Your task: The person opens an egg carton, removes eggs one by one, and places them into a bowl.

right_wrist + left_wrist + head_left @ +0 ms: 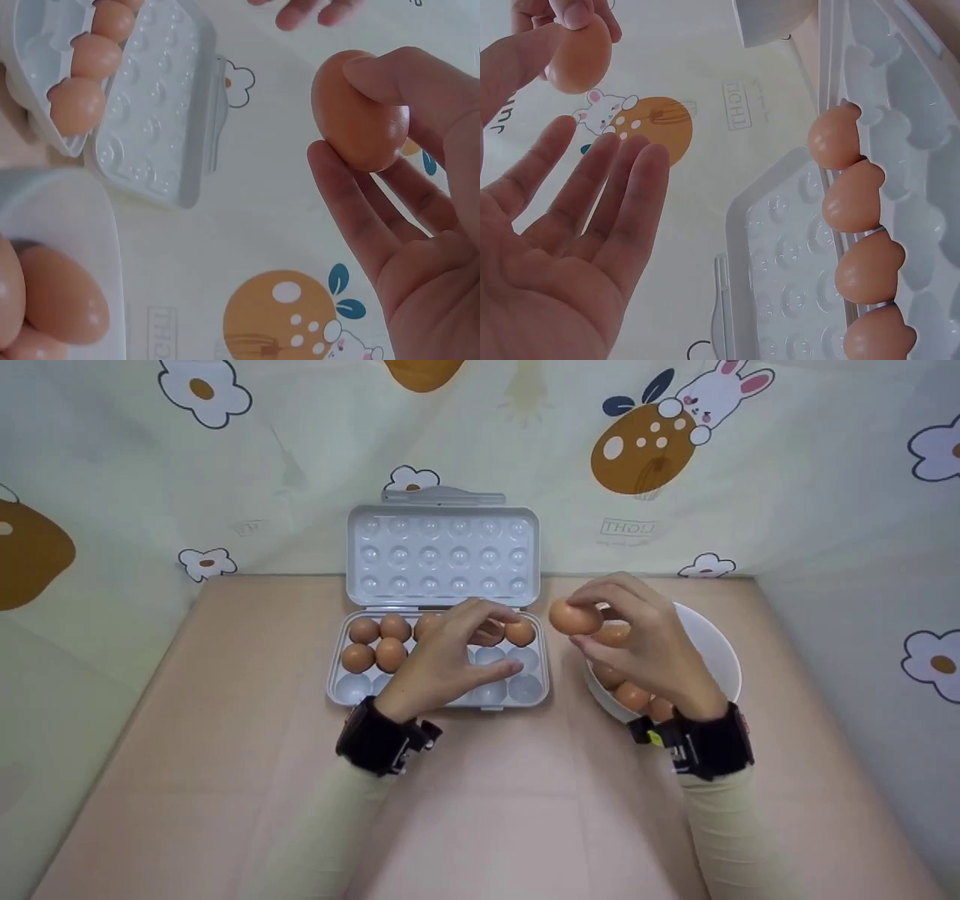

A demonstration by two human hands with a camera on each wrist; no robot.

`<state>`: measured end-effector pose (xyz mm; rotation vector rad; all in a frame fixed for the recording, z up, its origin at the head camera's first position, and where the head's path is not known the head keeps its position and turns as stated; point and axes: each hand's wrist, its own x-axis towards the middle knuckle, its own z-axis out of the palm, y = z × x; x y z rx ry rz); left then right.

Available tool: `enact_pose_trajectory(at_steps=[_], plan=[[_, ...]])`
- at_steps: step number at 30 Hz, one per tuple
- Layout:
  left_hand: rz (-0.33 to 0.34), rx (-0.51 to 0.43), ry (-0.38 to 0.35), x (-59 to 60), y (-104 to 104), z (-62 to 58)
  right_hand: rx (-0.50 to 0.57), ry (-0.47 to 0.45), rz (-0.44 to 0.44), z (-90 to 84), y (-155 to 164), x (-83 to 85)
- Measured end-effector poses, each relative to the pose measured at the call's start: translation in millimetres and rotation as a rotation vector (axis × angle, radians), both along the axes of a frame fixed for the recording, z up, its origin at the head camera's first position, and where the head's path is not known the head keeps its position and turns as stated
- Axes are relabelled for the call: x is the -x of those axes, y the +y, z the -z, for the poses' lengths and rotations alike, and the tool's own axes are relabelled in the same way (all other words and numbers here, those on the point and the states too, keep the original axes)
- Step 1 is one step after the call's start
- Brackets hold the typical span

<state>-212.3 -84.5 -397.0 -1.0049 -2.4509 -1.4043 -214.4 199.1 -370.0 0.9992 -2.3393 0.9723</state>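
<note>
Nearest the person, 2 cream sleeves end in black wrist straps on a pale pink worktop (225,780). The left hand (442,660) hovers over the front cups of the grey egg tray (337,690), its fingers (622,195) straight and released, grasping nothing. The right hand (652,649) is raised above the white bowl (712,649), just right of the tray, and pinches 1 brown egg (575,617) between thumb and fingertips; that egg hangs in the air between bowl and tray, touching neither. More brown eggs (634,695) lie in the bowl beneath the hand.

In the tray, eggs fill the far row and 2 sit in the middle row at the left; at least 6 show, and the left hand hides part of the rows. The cups nearest the person look vacant.

To do this step well, I judge the egg should travel low and level across the gap, held lightly, and be lowered straight into a vacant cup without knocking its neighbours. The released left hand should pull clear of that cup, or steady the tray's edge.

Farther back, the tray's lid (442,555) stands open against a cream cloth backdrop (750,510) printed with flowers, a rabbit and spotted eggs, which also wraps both sides.
</note>
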Motion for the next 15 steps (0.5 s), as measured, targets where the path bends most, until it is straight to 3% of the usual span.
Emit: enact_pose_trajectory(at_steps=[4,10,15], plan=[[-0.009,0.040,0.012,0.7,0,0.3,-0.089,-0.046,0.070,-8.9,24,1.5],[-0.011,0.038,0.028,1.2,-1,2.0,-0.338,-0.069,0.200,-20.5,60,13.5],[-0.026,0.040,0.039,1.7,-1,4.0,-0.532,-0.096,0.286,-19.8,80,26.7]])
